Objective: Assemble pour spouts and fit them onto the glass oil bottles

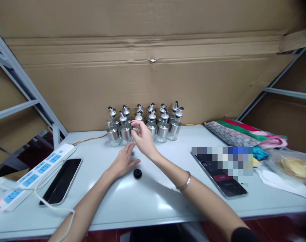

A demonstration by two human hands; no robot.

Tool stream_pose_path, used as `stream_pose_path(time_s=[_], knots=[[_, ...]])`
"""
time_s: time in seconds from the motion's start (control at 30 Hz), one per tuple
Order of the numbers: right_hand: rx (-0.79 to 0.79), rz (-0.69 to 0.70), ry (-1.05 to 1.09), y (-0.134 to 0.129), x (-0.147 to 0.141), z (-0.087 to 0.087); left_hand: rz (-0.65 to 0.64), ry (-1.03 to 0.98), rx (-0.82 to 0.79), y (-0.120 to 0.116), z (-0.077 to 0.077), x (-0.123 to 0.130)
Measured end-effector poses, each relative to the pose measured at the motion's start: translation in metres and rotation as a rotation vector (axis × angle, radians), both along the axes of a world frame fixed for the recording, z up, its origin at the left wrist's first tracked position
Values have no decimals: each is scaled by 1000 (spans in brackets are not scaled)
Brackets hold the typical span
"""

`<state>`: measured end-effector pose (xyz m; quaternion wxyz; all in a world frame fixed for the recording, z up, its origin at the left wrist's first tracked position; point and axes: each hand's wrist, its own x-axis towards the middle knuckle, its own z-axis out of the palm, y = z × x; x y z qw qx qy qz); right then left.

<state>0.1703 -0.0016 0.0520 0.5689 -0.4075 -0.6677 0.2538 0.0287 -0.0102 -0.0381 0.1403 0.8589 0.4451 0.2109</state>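
Two rows of glass bottles with metal sleeves and spouted tops stand at the back of the table. My right hand is raised in front of the front row and hides part of one bottle; its fingers are curled, and whatever they may hold cannot be made out. Lower and to the left, my left hand is spread near the tabletop with its fingers apart. A small dark object, partly hidden, lies by its fingertips. The round black piece rests on the table just below my left thumb, untouched.
On the left are a white power strip, a dark phone and a white cable. To the right lie another device, a folded colourful cloth and a plastic bag with food. Cardboard stands behind the bottles.
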Motion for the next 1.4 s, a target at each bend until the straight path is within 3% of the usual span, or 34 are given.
stream_pose_path(time_s=[0.23, 0.43, 0.57, 0.7, 0.77, 0.83, 0.97, 1.2, 1.3, 1.4], knots=[[-82, -110, 26, 46, -44, -4, -54, -129, 121, 4, 9, -2], [-152, -133, 82, 74, -57, -7, 77, -299, 221, 9, 6, 0], [-94, -120, 102, 59, -49, 3, 190, -426, 251, 8, 11, 1], [39, -24, 196, 25, -34, 24, 273, -695, 230, 2, 19, 6], [68, 89, 344, 4, -26, 35, 248, -779, 131, -3, 24, 10], [-6, 140, 479, -17, -18, 43, 174, -819, -20, -10, 30, 16], [-107, 252, 487, -45, -4, 54, 24, -751, -274, -30, 37, 27], [-274, 362, 364, -45, 15, 59, 7, -651, -317, -53, 38, 38], [-238, 290, 338, -42, 18, 58, 45, -653, -302, -55, 38, 39], [-102, 139, 234, -41, 19, 57, 76, -663, -284, -57, 38, 40]])
